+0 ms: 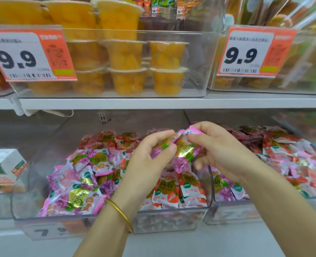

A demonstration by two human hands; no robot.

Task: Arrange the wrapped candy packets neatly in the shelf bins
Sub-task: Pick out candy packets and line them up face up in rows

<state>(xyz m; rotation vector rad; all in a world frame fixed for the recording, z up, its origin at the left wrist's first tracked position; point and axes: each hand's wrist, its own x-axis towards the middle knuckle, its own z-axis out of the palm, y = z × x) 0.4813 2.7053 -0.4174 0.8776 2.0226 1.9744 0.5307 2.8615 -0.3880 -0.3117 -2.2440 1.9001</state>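
Head view: over a clear shelf bin (pixel 172 222) heaped with wrapped candy, the left hand (pixel 149 160) and right hand (pixel 218 151) meet, the fingers of each curled round a small bunch of pink-and-gold candy packets (pixel 183 149). A gold bangle (pixel 119 214) circles the left wrist. Fruit cups (pixel 123 58) stand on the shelf above.

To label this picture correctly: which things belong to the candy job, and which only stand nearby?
Job: left hand, right hand, held candy packets, loose packets, middle bin, right bin.
Nearby: fruit cups, price tags, white carton.
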